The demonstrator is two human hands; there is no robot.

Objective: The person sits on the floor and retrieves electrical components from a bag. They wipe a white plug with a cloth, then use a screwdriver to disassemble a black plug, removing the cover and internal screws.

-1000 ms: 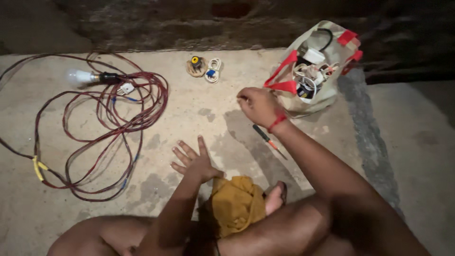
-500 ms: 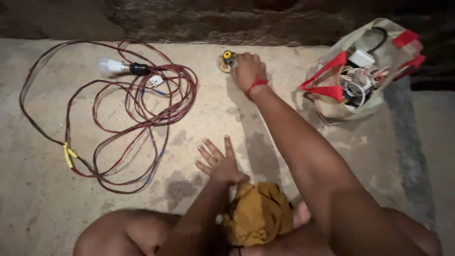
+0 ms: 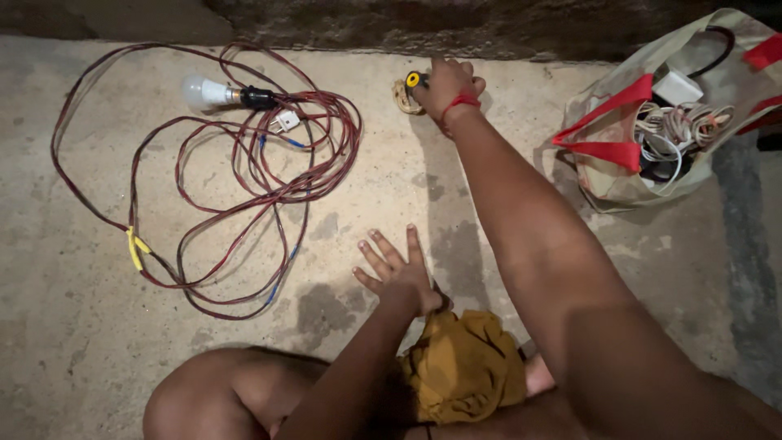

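While on floor: R hand (image 3: 450,85) over yellow-capped part (image 3: 410,90)

Makeshift elec. repair spot, bare concrete floor (image 3: 570,244), rough wall (image 3: 366,20), tangled wire coil (image 3: 269,171) w/ bulb (image 3: 199,90), bag of cables (image 3: 652,138)

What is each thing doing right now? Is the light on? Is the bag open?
light bulb: unlit, lying on its side in a black holder
red wire: loosely coiled on the floor
bag: open, cables inside
right hand: closed over a small yellow-tipped part
left hand: flat on the floor, fingers spread
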